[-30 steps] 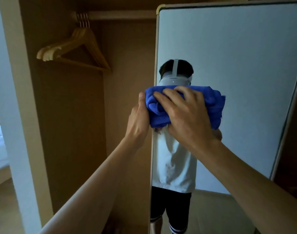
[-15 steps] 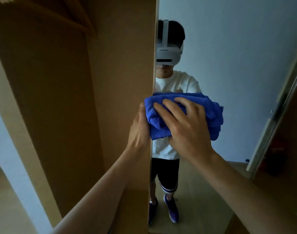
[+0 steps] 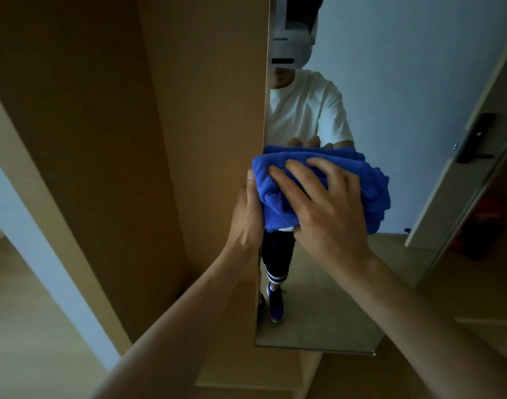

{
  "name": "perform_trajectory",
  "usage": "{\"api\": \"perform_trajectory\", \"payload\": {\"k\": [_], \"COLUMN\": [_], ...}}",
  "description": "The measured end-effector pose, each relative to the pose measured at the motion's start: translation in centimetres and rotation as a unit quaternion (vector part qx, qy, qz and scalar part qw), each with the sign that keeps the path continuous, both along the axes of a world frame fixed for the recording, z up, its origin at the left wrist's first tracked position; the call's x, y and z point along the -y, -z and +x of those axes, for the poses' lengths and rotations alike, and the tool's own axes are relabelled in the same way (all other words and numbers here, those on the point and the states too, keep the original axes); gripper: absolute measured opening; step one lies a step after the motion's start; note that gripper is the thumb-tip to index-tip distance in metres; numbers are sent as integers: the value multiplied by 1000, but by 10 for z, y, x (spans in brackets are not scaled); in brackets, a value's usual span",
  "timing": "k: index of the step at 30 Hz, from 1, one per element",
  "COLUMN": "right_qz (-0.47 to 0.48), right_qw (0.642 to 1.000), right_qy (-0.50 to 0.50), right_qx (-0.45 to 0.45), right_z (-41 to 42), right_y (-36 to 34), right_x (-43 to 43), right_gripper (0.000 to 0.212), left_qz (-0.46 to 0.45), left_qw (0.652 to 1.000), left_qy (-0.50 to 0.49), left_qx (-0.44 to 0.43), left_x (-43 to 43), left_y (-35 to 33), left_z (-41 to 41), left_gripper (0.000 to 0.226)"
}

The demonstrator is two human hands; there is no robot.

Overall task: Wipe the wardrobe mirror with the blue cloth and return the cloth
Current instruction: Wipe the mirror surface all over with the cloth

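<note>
Blue cloth [image 3: 372,194] bunched under right hand [image 3: 330,217] grip, pressed against mirror [image 3: 405,82].

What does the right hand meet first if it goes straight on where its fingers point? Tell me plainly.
Beyond the blue cloth it holds, the right hand points up-left along the mirror; first comes the mirror's left edge, just above the left hand gripping it. Depth is unclear.

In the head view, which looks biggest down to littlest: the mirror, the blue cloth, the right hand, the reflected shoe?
1. mirror
2. blue cloth and right hand: about alike, hand hides part of cloth, so unranked
3. reflected shoe
</note>
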State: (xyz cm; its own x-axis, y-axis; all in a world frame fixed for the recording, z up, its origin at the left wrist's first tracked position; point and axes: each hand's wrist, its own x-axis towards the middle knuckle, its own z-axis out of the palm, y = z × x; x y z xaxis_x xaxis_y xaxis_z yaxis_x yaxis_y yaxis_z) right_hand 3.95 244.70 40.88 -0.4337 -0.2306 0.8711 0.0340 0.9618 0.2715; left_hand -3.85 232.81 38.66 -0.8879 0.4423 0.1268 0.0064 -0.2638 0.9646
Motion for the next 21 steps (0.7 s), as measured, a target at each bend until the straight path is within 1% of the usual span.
{"api": "perform_trajectory", "payload": {"k": [1, 3, 4, 8, 9, 12, 13, 15, 17, 19, 21], "right_qz": [0, 2, 1, -16, -16, -18, -20, -22, -27, -39, -48], "right_qw": [1000, 1000, 999, 998, 998, 997, 997, 997, 996, 996, 995], "right_qy": [-1, -2, -2, -3, -5, -7, -5, -3, -4, -3, 1], "right_qx": [5, 22, 32, 56, 65, 80, 79, 78, 80, 86, 89], "right_z": [1, 4, 6, 12, 13, 16, 16, 16, 14, 15, 15], "right_y": [4, 12, 16, 31, 36, 52, 57, 68, 79, 90, 101], "right_x": [1, 2, 3, 8, 9, 11, 12, 13, 13, 14, 15], "right_gripper": [55, 55, 55, 48, 48, 49, 49, 48, 48, 49, 51], "left_qz": [28, 38, 32, 21, 20, -20, -22, -18, -17, 7, 11], "left_qw": [999, 999, 998, 994, 994, 993, 992, 992, 992, 994, 995], "left_qy": [9, -14, -43, -86, -87, -115, -120, -127, -121, -101, -88], "left_qx": [27, 26, 23, 63, 63, 5, 2, 11, 27, 47, 47], "left_x": [-2, -2, -2, 2, 3, 4, 5, 5, 4, 4, 5], "left_y": [3, -1, -2, 12, 18, 44, 50, 58, 63, 68, 79], "left_z": [-1, 5, 9, 19, 23, 31, 32, 29, 23, 21, 22], "left_gripper": [76, 77, 77, 75, 74, 67, 69, 74, 73, 71, 64]}}
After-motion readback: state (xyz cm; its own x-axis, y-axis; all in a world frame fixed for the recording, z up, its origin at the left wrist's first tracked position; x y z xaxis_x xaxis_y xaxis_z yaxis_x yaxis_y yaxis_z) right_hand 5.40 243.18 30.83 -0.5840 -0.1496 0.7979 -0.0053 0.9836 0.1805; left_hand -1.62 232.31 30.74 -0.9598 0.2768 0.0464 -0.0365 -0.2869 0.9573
